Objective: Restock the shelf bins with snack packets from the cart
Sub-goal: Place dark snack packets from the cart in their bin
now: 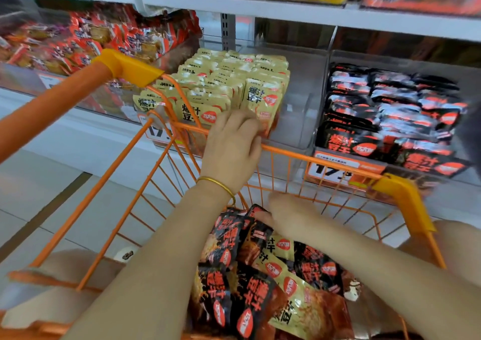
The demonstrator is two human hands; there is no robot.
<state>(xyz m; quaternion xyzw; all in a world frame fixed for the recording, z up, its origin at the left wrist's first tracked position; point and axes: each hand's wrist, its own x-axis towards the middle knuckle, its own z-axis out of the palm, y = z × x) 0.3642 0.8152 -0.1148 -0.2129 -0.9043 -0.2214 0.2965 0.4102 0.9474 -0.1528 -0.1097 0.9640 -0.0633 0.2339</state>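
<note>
Two hands split the work: the left hand [231, 141] pinches a yellow packet [263, 102] upright at the front of the middle bin [299, 110], likely squaring the row. The blurred right hand [289, 214] reaches black packets [250, 295] in the cart [398, 191]; its grip is unclear.

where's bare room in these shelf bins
Bare strip in the clear plastic middle bin, between the upright beige snack packets and the wall beside the black snack packets. Crowded: the black row and the heaped red packets, left.
</note>
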